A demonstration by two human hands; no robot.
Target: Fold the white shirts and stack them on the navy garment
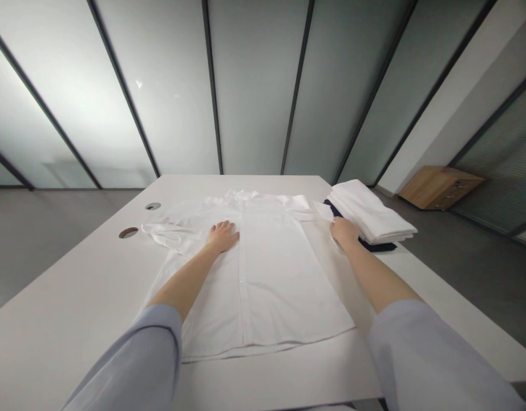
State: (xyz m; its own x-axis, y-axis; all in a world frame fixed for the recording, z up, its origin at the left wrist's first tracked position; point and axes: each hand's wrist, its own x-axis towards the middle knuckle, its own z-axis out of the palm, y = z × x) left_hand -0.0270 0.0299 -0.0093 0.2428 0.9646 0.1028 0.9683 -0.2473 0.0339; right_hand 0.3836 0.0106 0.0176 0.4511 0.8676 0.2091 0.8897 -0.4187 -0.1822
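Head view: a white button-front shirt [280, 279] lies flat near the middle of the tabletop, its long axis running from the near edge toward the far edge, collar at the far end and placket up the centre. One crumpled sleeve [169, 231] spreads toward the left edge. The left hand [222, 237] rests open, fingers spread, on the shirt's upper chest, just left of the placket. The right hand [344, 233] is at the shirt's right side, nearer that side and the shoulder flap [323, 211] beside it; its fingers are bunched on the cloth, but whether they grip it cannot be told. The hands are well apart, with the placket between them. Beyond the right hand, toward the far right corner, sits a stack of folded white garments [368, 211] on dark cloth [376, 246]. Two round grommets [128, 232] pierce the white tabletop [75, 302] near its left edge. Past it are a grey floor [40, 245], frosted glass walls [254, 85] and a low wooden cabinet [438, 187].
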